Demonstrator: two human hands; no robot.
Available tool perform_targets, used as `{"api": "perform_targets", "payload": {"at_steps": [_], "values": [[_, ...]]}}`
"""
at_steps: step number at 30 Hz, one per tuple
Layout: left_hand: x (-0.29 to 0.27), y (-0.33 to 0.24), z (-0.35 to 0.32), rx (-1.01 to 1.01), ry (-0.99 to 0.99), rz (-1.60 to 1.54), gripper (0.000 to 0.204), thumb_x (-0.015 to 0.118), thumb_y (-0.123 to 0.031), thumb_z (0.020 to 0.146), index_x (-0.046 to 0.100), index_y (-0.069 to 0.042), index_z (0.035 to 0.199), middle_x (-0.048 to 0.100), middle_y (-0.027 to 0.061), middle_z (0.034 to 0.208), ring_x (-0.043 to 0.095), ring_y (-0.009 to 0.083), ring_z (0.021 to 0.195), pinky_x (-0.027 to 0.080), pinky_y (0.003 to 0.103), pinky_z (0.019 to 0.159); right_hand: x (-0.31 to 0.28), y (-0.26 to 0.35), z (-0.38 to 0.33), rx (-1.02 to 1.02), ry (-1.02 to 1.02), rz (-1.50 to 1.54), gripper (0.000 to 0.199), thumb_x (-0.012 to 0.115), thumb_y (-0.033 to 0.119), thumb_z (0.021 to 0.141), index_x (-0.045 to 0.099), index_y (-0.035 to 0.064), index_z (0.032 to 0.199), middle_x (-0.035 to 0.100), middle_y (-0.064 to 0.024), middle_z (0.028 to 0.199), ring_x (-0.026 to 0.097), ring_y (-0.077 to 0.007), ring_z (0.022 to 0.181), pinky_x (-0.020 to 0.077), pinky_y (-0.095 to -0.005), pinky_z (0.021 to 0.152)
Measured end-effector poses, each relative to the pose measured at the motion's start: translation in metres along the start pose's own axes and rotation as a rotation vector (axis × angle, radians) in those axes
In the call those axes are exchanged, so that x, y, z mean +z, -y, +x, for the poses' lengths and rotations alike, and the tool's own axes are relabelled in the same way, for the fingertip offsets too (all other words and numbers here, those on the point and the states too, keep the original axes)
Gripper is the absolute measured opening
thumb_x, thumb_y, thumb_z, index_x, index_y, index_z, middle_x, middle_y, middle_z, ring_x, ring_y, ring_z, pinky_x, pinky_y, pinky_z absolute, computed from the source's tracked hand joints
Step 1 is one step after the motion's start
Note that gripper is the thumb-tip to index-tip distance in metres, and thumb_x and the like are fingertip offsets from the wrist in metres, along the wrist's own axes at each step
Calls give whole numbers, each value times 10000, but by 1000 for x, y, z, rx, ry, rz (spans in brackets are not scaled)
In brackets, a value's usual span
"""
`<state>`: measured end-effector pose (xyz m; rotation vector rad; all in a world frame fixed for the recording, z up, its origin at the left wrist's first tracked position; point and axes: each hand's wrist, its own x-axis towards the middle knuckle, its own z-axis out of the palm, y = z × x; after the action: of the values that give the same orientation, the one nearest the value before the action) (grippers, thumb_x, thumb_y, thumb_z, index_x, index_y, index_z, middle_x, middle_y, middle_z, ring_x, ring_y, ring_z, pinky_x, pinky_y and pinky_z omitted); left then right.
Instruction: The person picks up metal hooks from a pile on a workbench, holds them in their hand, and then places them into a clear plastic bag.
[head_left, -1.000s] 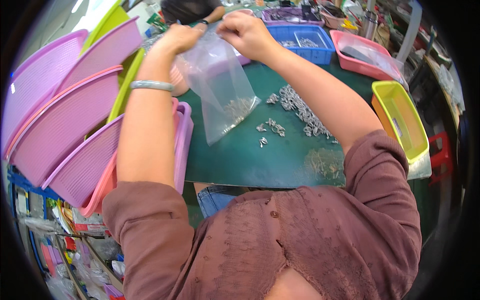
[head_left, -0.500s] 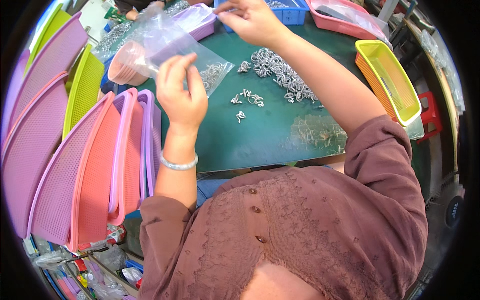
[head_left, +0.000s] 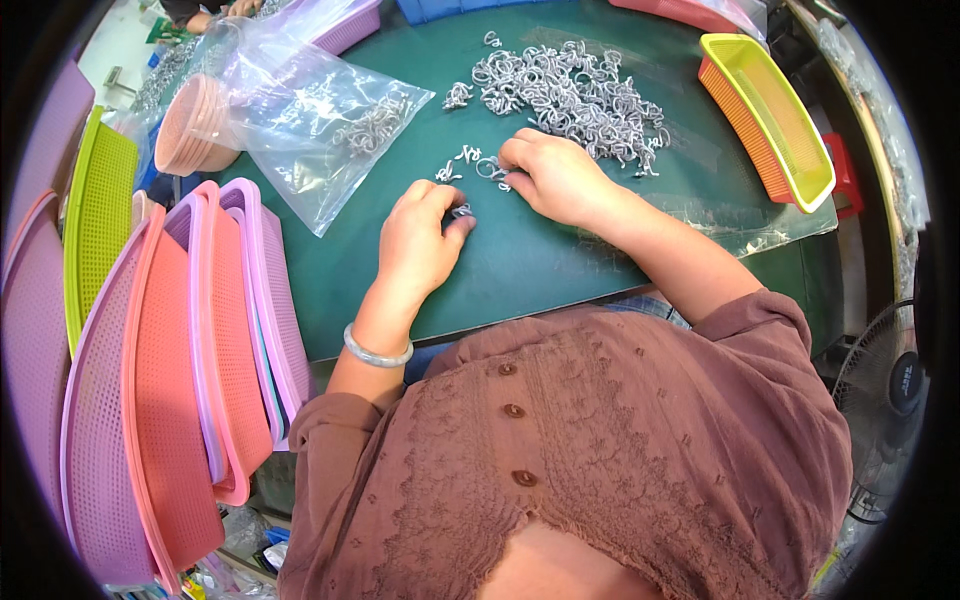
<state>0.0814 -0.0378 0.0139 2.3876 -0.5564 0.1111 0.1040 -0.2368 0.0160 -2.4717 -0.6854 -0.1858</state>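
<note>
My left hand [head_left: 418, 240] rests on the green table mat [head_left: 520, 260], its fingertips pinched on a small silver metal hook [head_left: 461, 210]. My right hand [head_left: 552, 176] lies just to the right, fingers curled over a few loose hooks [head_left: 470, 160]. A big pile of the same silver hooks [head_left: 572, 92] lies beyond my right hand. A clear plastic bag [head_left: 310, 120] with some hooks inside lies flat on the mat to the left, apart from both hands.
Stacked pink, purple and green mesh baskets [head_left: 170, 370] stand on edge along the left. A yellow and orange basket [head_left: 772, 115] sits at the right edge. Stacked pink cups [head_left: 195, 125] lie behind the bag. A fan [head_left: 885, 400] stands at the lower right.
Both hands let go of the plastic bag, which now lies on the mat. They came down to the loose hooks, and the left hand pinched one.
</note>
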Motion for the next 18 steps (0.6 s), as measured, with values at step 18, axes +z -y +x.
{"api": "perform_targets", "payload": {"at_steps": [18], "values": [[-4, 7, -2, -651, 195, -1803, 254, 436, -34, 860, 513, 42, 1089, 619, 122, 867, 608, 184, 722, 515, 239, 639, -12, 6, 1, 584, 198, 1200, 129, 577, 130, 822, 589, 13, 875, 590, -18, 719, 513, -66, 576, 393, -186, 494]]}}
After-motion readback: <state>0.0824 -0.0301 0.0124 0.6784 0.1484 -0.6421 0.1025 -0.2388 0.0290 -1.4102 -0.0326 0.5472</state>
